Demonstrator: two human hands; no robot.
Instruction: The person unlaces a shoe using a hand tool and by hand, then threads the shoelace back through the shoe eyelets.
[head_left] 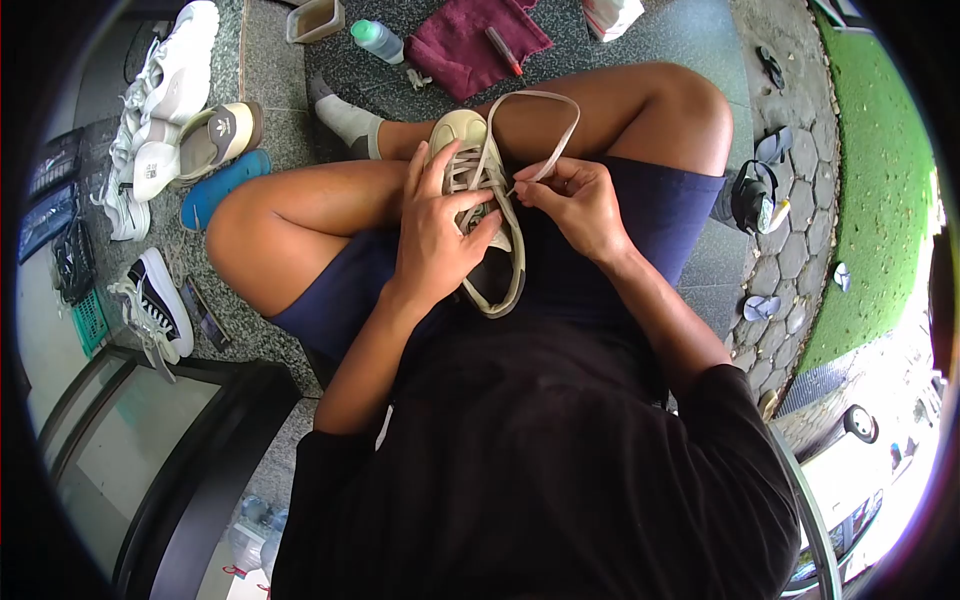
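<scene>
A beige sneaker (461, 125) rests in my lap between my crossed legs, its toe pointing away from me. My left hand (438, 232) holds it, fingers laid across the laced front and the thumb near the tongue. The pale shoelace (552, 96) runs through several eyelets and rises in a loose loop on the right side. With thumb and forefinger, my right hand (580, 205) pinches the lace just right of the shoe's opening. The lace's tip is too small to make out.
Ahead lie a maroon cloth (470, 50) with a red-tipped pen-like tool (504, 52), a capped bottle (377, 40) and a plastic tub (316, 20). White shoes (170, 90), a blue slipper (226, 188) and a black sneaker (163, 300) sit left. Sandals (774, 145) lie right.
</scene>
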